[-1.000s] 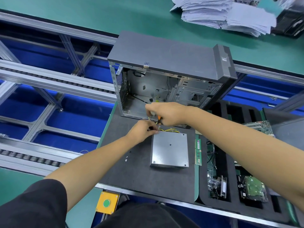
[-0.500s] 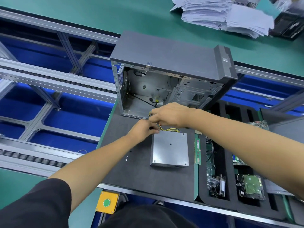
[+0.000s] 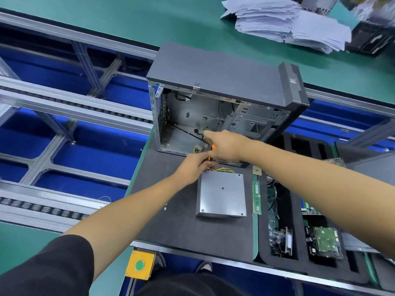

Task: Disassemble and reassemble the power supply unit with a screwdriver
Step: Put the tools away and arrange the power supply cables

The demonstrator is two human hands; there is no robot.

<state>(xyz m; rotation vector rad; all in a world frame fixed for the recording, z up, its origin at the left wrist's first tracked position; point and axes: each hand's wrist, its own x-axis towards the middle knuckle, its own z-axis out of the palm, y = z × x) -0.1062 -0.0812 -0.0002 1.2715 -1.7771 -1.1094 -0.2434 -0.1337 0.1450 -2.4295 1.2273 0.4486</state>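
At far left, the aluminium conveyor frame is running over blue panels. Low down, a yellow box with a green button is sitting at the bench edge. The left hand is curling its fingers around the cable bundle at the far end of the power supply unit, which is lying flat on the dark mat, just in front of the open computer case. The right hand is gripping the orange-handled screwdriver, knuckles up, at the case opening. Further right, a memory stick is lying beside the unit, and the foam tray is holding a hard drive.
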